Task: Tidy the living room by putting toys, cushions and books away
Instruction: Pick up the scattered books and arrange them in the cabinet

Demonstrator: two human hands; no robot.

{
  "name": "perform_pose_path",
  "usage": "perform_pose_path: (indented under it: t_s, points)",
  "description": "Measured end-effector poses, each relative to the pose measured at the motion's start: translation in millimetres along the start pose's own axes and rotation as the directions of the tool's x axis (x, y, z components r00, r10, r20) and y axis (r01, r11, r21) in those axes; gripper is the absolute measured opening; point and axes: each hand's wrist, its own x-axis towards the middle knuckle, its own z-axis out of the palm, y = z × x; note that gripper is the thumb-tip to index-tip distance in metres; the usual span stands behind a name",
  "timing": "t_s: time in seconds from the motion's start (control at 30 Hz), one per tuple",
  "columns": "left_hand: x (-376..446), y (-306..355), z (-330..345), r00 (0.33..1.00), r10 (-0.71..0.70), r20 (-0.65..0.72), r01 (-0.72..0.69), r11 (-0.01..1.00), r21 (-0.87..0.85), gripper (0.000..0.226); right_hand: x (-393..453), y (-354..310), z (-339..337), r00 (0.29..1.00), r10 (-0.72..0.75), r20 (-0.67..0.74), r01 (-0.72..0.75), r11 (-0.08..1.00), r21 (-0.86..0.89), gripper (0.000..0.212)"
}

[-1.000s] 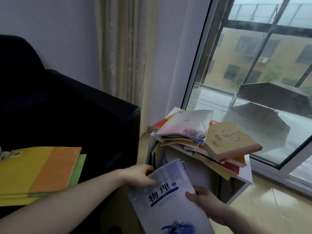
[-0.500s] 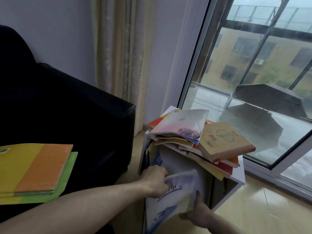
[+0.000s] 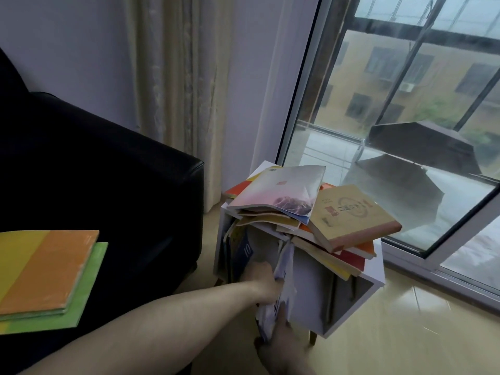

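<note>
Now turned upright, the pale blue book (image 3: 284, 277) is sliding into the white shelf unit's (image 3: 311, 290) open compartment beneath the piled books (image 3: 305, 212), left hand (image 3: 261, 280) gripping its near face, right hand (image 3: 281, 336) clasping its bottom edge.

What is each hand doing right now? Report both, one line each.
Left hand: holds the upper part of the pale blue book, standing on edge at the white shelf.
Right hand: grips that book's bottom edge.

White shelf unit (image 3: 376, 269) under messy book pile (image 3: 305, 212).
</note>
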Motion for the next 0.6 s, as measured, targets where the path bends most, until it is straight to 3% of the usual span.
perform_pose_path:
  t_s: [0.1,0.27,0.37,0.47,0.6]
  points:
    - [6.7,-3.4,-4.4,0.998,-0.025,0.059,0.027,0.999,-0.035,0.023,6.7,0.2,12.9,0.998,0.034,-0.048,-0.036,0.999,-0.040,0.087]
    - [19.3,-11.5,-21.9,0.991,-0.030,0.133,0.043,0.994,-0.096,0.021,23.2,-14.1,0.7,0.998,0.043,0.052,-0.032,0.983,-0.181,0.087]
    - [25.7,-10.0,-31.8,0.975,-0.039,0.218,0.072,0.987,-0.146,0.037,33.9,-3.4,5.2,0.999,0.034,-0.018,-0.036,0.993,-0.114,0.057]
    - [30.3,-9.0,-43.5,0.960,-0.053,0.274,0.081,0.992,-0.092,0.062,47.8,2.2,2.8,0.980,0.153,-0.124,-0.154,0.988,0.009,0.051]
    - [35.5,-36.5,-61.9,0.966,-0.115,0.230,0.108,0.993,0.045,0.042,60.1,-7.1,-7.4,0.963,0.180,-0.202,-0.165,0.982,0.087,0.021]
